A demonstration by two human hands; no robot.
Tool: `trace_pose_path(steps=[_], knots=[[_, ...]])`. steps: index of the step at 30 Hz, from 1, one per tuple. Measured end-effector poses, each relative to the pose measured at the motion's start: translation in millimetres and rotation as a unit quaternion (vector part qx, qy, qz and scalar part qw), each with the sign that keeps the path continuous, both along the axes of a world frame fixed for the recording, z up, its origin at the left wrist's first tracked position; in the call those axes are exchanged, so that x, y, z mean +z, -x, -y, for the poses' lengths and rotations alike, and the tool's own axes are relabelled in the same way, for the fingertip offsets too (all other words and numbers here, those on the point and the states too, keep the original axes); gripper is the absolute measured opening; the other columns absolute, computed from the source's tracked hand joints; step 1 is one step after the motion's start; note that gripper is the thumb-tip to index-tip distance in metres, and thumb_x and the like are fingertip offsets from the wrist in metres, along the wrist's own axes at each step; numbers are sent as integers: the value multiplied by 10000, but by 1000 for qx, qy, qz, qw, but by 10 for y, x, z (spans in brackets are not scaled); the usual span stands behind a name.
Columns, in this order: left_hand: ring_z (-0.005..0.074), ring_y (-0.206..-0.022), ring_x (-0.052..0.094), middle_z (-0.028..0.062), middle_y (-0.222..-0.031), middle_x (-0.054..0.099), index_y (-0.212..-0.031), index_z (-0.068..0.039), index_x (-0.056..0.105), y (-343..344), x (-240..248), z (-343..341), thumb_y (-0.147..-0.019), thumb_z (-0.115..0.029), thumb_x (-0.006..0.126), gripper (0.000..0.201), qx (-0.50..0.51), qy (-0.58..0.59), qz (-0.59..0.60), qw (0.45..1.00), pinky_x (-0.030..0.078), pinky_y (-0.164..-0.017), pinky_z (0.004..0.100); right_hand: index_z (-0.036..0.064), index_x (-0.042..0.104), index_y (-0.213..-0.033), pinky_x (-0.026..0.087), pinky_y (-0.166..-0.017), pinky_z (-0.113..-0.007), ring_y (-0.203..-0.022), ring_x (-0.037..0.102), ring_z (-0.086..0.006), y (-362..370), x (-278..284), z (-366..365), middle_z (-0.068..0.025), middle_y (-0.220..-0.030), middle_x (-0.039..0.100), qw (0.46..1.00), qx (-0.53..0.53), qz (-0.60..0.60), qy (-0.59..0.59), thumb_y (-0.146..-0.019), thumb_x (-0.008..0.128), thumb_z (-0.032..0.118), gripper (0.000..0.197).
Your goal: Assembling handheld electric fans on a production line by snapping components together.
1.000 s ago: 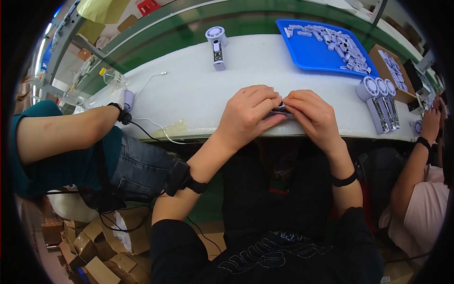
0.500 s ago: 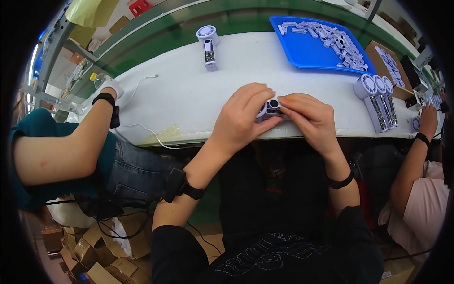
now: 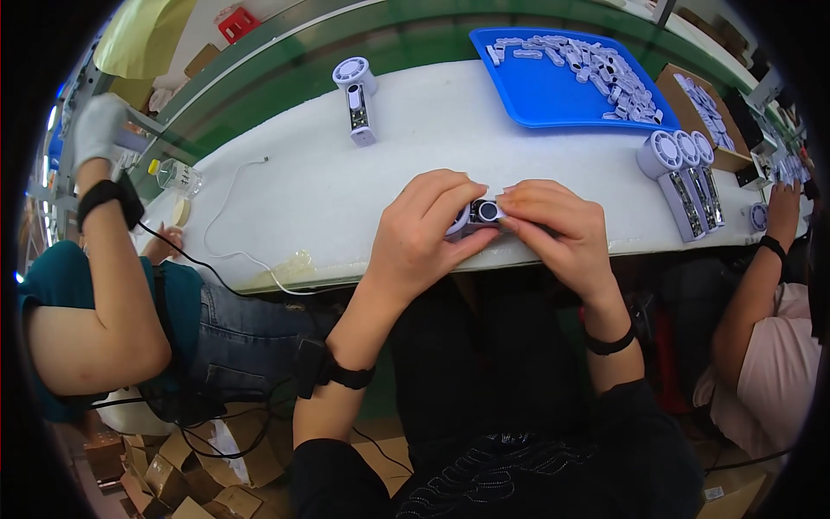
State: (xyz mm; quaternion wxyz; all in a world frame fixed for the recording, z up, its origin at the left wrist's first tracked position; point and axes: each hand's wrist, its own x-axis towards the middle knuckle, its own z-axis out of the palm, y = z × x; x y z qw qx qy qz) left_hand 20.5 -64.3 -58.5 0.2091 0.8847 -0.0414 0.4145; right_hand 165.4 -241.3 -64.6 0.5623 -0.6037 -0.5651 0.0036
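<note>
Near the front edge of the white table, my left hand [image 3: 415, 229] is closed around a pale lilac handheld fan [image 3: 458, 221], its round head partly covered by the fingers. A small cover piece with a black round face [image 3: 488, 211] shows on the handle between my hands. My right hand [image 3: 558, 227] pinches the handle end beside that piece, thumb and fingertips together; what lies under the fingertips is hidden. A second fan [image 3: 354, 78] lies farther left, its handle showing a dark circuit strip. Three similar fans [image 3: 674, 177] lie side by side at the right.
A blue tray [image 3: 519, 105] of small lilac parts lies at the back right, beside a cardboard box [image 3: 735, 159] of more parts. At left are a white cable [image 3: 212, 221], a bottle [image 3: 180, 176] and a co-worker's gloved hand [image 3: 98, 130]. Another person's hand [image 3: 784, 212] is far right.
My hands and the fan shift slightly left and nearer in view, still gripping. The left co-worker's gloved hand has lifted from the table, up and to the left.
</note>
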Motion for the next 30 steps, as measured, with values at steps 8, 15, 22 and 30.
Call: trace_pose_path(steps=[8,15,22,30], knots=[[328,-1061,737,102,-1076,805,-1075,-13,802,-25,65,-115,-812,-33,852,268,-84,34,-22,996,608,-896,391,-28,810,-1078,607,-897,-354,-1037,769,-259,44,38,-8,-150,-1119,797,999,-7,-32,18,-872,793,-54,208],[316,-1045,731,98,-1053,811,-1044,-10,815,-38,59,-116,-828,-5,834,217,-87,39,-34,995,604,-889,390,-18,819,-1054,614,-886,-349,-1015,769,-264,10,44,63,-140,-1054,772,993,-9,-105,51,-858,787,-65,204],[311,-1027,723,96,-1035,805,-1027,-4,812,-44,75,-92,-831,-3,836,197,-94,25,-37,995,601,-882,388,-11,833,-1009,620,-879,-339,-994,777,-262,17,-33,68,-131,-995,762,998,-12,-57,-17,-836,802,-81,189],[297,-1003,717,77,-1023,796,-1003,-22,810,-56,71,-64,-820,-15,848,187,-78,7,-27,997,602,-842,373,-5,834,-1018,630,-857,-343,-992,784,-273,50,2,135,-116,-979,761,999,-36,-5,11,-866,788,-71,172]])
